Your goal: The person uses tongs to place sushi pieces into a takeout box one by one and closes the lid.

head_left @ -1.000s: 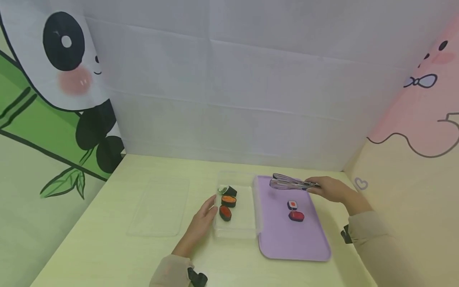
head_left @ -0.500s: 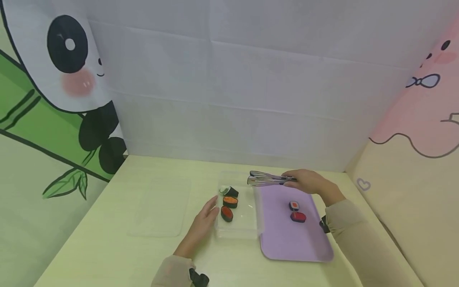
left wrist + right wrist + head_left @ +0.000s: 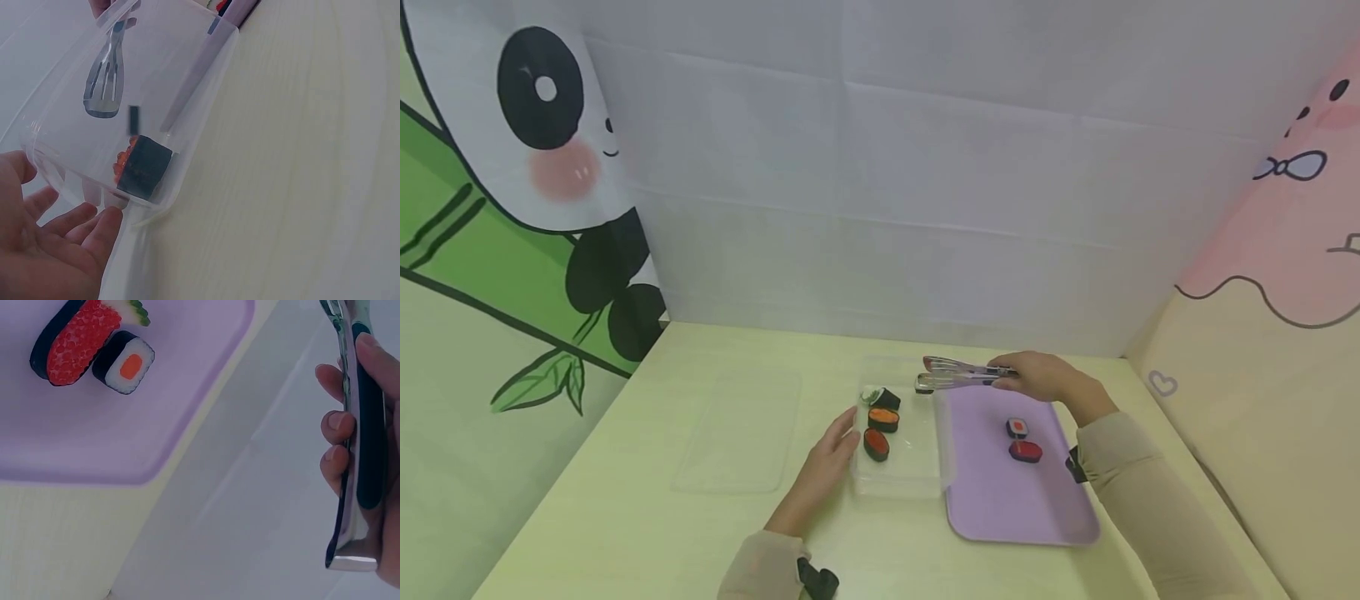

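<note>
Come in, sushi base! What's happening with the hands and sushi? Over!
Right hand gripping tongs, left hand touching clear box. Three sushi inside, more on purple tray. Lid lying aside, nothing seen blocking.

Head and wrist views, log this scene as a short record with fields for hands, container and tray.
Left hand: at the left wall of the clear container
Right hand: holds metal tongs
Tongs reach: ends seen over the container's right side in the head view
Container contents: orange-topped piece, red-topped piece and green-and-white roll, along the left side
Purple tray: right of the container, bearing an orange-centred roll and a red roe piece
Clear lid: flat on the table, left of the container
</note>
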Motion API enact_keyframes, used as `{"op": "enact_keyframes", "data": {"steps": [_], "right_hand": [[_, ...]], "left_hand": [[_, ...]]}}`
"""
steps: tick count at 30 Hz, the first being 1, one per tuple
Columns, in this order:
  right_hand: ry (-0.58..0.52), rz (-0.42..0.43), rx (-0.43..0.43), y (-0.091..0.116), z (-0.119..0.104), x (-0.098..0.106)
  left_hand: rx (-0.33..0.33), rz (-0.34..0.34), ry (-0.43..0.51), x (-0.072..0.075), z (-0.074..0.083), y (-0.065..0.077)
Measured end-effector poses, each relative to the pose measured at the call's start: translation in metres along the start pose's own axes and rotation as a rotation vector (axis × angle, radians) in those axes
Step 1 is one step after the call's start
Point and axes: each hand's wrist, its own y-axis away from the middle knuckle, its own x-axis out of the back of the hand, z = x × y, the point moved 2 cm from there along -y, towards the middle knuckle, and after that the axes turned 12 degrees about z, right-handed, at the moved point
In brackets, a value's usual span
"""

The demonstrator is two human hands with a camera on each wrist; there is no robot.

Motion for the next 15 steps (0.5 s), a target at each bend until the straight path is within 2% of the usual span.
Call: {"op": "enact_keyframes", "data": {"steps": [8, 15], "right_hand": [[-0.025, 0.034, -0.043, 0.013, 0.006, 0.008], [-0.051, 0.078, -0.068, 0.044, 0.028, 0.015]], "left_hand": [[0.002, 0.007, -0.004, -0.001, -0.001, -0.002], [0.004, 0.001, 0.003, -0.002, -0.003, -0.002]]}}
